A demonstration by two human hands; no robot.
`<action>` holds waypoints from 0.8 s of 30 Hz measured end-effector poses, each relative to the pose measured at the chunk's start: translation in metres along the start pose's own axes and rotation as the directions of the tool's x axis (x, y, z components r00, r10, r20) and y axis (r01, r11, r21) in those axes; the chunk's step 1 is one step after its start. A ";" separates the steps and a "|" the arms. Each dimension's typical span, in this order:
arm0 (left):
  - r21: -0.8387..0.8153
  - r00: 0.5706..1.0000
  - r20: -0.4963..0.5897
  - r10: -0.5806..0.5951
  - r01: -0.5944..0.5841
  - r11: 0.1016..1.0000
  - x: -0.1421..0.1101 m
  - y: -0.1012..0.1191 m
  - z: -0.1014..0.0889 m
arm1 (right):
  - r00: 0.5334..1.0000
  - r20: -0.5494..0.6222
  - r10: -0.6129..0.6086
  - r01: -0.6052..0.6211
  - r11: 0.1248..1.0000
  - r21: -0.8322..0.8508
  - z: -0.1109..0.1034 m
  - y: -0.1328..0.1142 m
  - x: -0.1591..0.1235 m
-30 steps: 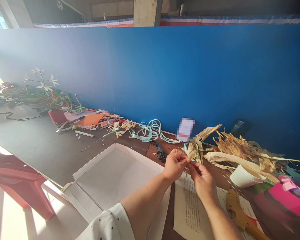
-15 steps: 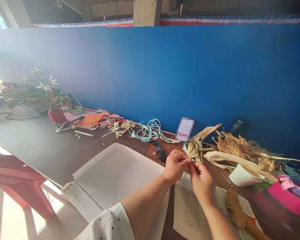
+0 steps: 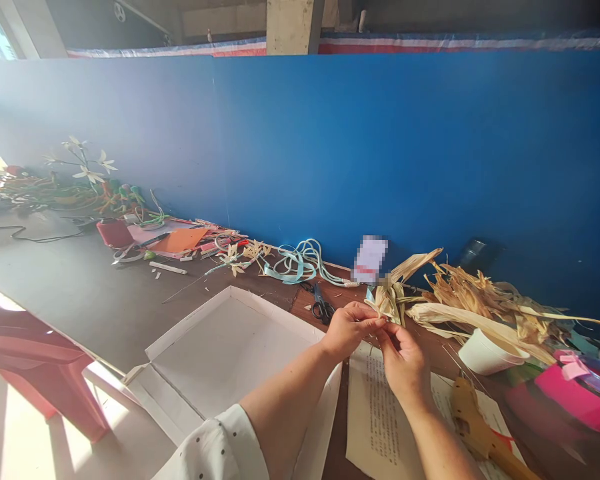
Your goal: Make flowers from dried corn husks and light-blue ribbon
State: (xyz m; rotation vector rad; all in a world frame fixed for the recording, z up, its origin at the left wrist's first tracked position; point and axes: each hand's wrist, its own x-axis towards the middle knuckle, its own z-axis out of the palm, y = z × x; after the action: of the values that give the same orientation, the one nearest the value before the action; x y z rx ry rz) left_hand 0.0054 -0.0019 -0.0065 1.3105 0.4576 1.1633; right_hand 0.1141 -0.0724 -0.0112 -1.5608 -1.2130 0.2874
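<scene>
My left hand [image 3: 349, 328] and my right hand [image 3: 403, 360] meet above the table edge, both pinched on a small dried-husk flower [image 3: 384, 301] with pale petals. The left fingers are closed round its base; the right fingertips pinch just below it. A printed paper sheet [image 3: 380, 420] lies under my right wrist. Black scissors [image 3: 321, 305] lie just left of my left hand.
A flat white cardboard tray [image 3: 220, 353] lies at the left. Dried husks [image 3: 485, 303], a white cup [image 3: 487, 352], a yellow glue gun [image 3: 473, 420] and pink things [image 3: 575, 393] are at the right. Ribbons [image 3: 297, 261], paper scraps and flowers line the blue wall. A red chair [image 3: 40, 360] stands at the left.
My hands stayed together on the husk flower, with only small finger shifts. Nothing else moved.
</scene>
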 end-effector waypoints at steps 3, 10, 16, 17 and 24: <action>-0.008 0.999 0.034 0.037 -0.037 0.999 0.001 0.003 -0.002 | 1.000 0.022 -0.018 0.018 1.000 0.013 -0.001 -0.003 0.000; 0.051 0.998 0.056 0.037 -0.040 0.998 0.001 0.013 -0.005 | 0.999 0.048 -0.014 0.010 0.996 0.088 -0.001 -0.001 -0.001; 0.066 0.997 0.063 0.044 -0.048 0.997 0.002 0.013 -0.007 | 0.997 0.062 0.041 -0.051 0.984 0.171 0.001 -0.008 -0.002; 0.063 0.997 0.067 0.046 -0.050 0.997 0.002 0.012 -0.007 | 0.998 0.056 0.039 -0.048 0.984 0.170 0.001 -0.008 -0.002; 0.052 0.999 0.048 -0.015 0.013 0.999 0.003 0.010 -0.007 | 0.998 0.058 0.028 -0.036 0.989 0.144 0.000 -0.011 -0.004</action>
State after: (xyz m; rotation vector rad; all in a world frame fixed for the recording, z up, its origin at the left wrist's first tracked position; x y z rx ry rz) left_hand -0.0030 0.0025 0.0015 1.3755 0.4633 1.1119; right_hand 0.1067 -0.0766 -0.0034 -1.4559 -1.1838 0.4331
